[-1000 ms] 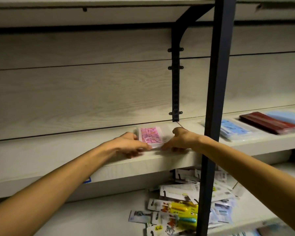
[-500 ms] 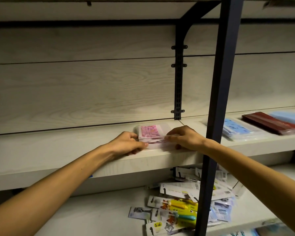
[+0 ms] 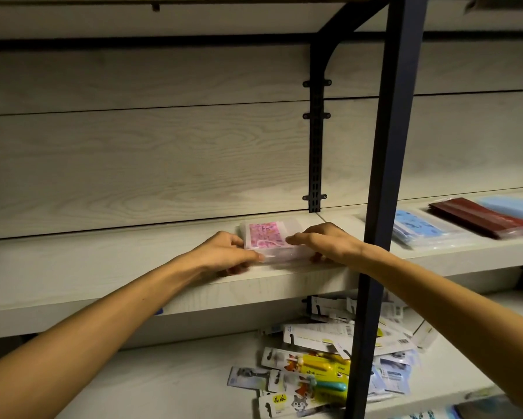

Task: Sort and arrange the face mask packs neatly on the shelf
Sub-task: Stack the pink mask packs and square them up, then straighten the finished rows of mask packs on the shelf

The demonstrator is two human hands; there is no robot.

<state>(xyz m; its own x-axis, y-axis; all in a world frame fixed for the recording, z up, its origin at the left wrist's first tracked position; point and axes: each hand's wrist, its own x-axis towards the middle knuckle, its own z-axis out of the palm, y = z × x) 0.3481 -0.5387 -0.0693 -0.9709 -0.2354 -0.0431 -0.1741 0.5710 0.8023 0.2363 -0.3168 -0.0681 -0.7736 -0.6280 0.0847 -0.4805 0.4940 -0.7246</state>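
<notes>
While both arms reach forward, the pink mask pack (image 3: 267, 238) lies flat on the pale wooden shelf (image 3: 103, 267), close to its front edge and just left of the dark upright post (image 3: 387, 176). It looks to sit on top of a small stack of clear-wrapped packs, though the layers underneath are hard to tell apart. The left hand (image 3: 224, 252) has its grip curled around the pack's left near corner, thumb on top. The right hand (image 3: 323, 241) holds the right side, straighter fingers lying over the top and the thumb tucked at the near edge. Further right on the same shelf, well apart, lie a blue patterned pack (image 3: 417, 229), a dark red pack (image 3: 480, 217) and a light blue pack (image 3: 514, 205), side by side. On the lower shelf (image 3: 163, 382) sits a loose heap of carded toothbrush packs (image 3: 320, 367).
</notes>
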